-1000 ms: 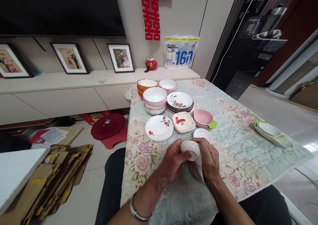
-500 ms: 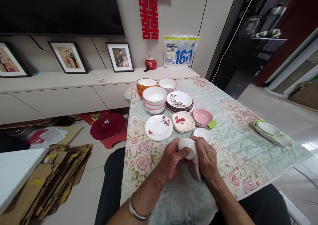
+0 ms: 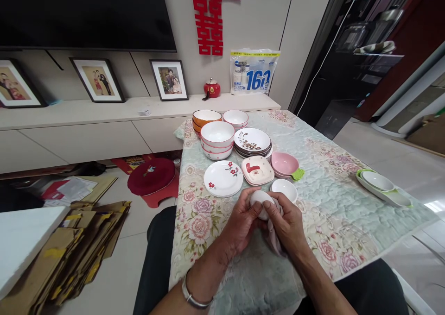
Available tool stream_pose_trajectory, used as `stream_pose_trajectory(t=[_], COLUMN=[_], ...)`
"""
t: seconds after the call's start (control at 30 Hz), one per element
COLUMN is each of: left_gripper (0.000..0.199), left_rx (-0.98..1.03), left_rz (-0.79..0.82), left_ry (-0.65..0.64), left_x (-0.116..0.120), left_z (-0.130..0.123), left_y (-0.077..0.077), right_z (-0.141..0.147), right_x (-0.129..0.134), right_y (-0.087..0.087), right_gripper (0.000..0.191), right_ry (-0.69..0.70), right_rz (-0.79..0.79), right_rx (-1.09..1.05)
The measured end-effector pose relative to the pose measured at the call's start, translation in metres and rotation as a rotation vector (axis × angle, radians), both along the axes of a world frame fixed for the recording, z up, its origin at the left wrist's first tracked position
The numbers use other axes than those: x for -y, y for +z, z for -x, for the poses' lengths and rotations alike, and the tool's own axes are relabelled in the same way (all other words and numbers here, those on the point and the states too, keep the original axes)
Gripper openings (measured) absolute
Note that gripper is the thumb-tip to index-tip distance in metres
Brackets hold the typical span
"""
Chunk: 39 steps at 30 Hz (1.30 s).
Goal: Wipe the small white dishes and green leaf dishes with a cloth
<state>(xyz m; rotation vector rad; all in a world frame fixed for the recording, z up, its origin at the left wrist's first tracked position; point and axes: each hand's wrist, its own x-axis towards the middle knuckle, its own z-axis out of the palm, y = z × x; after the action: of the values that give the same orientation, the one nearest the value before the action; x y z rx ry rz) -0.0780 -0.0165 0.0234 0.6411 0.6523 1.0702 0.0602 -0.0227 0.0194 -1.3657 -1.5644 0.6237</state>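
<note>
My left hand (image 3: 243, 220) grips a small white bowl (image 3: 260, 199) above the near part of the table, its thumb pressed on the bowl's surface. My right hand (image 3: 289, 218) is closed around the other side, thumb also on the bowl, with a pale pinkish cloth (image 3: 274, 242) hanging below its fingers. Part of the bowl and most of the cloth are hidden by the hands. Just beyond them sit a white bowl (image 3: 284, 189), a square patterned plate (image 3: 257, 170) and a white plate with red flowers (image 3: 222, 179).
Farther back stand white bowls with red rims (image 3: 217, 136), orange bowls (image 3: 206, 116), brown-flowered plates (image 3: 252, 141) and a pink dish (image 3: 285, 163). Green-edged dishes (image 3: 382, 190) lie at the right on the flowered tablecloth (image 3: 333, 204). Flattened cardboard (image 3: 76, 250) lies on the floor at left.
The small bowl has turned and tilted in my hands. My right thumb has moved onto its surface, and the cloth has shifted slightly.
</note>
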Motion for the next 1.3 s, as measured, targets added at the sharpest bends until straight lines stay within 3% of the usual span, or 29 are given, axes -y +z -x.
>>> stream_pose_trajectory(t=[0.17,0.4,0.53,0.63,0.73,0.8,1.03,1.2,1.3], left_gripper=[0.067,0.062,0.048,0.042,0.041,0.041,0.022,0.035,0.032], left_rx=[0.025,0.078,0.057,0.042,0.075,0.109,0.204,0.259,0.284], left_rz=[0.056,0.110,0.130,0.111,0.064,0.064,0.067,0.169,0.248], left_ry=[-0.020,-0.029,0.005,-0.057,-0.116,-0.149,-0.120,-0.021,0.010], left_x=[0.001,0.002,0.001,0.002,0.003,0.003,0.003,-0.002,-0.005], left_z=[0.000,-0.001,0.000,0.001,0.002,0.002,-0.003,0.000,0.001], left_y=[0.004,0.004,0.006,0.007,0.005,0.003,0.005,0.008,0.008], right_z=[0.003,0.009,0.006,0.002,0.000,0.000,0.002,0.001,0.003], right_x=[0.000,0.006,0.006,0.002,-0.001,-0.003,-0.001,-0.001,-0.001], right_y=[0.001,0.011,0.007,0.001,-0.002,-0.002,0.007,0.006,0.002], right_gripper=[0.028,0.031,0.032,0.027,0.023,0.024,0.039,0.035,0.033], right_ry=[0.031,0.261,0.109,-0.049,-0.100,-0.076,0.220,0.174,0.132], right_rz=[-0.081,-0.190,-0.208,-0.222,-0.239,-0.249,-0.301,-0.236,-0.214], right_rx=[0.090,0.138,0.119,0.103,0.073,0.067,0.228,0.178,0.226])
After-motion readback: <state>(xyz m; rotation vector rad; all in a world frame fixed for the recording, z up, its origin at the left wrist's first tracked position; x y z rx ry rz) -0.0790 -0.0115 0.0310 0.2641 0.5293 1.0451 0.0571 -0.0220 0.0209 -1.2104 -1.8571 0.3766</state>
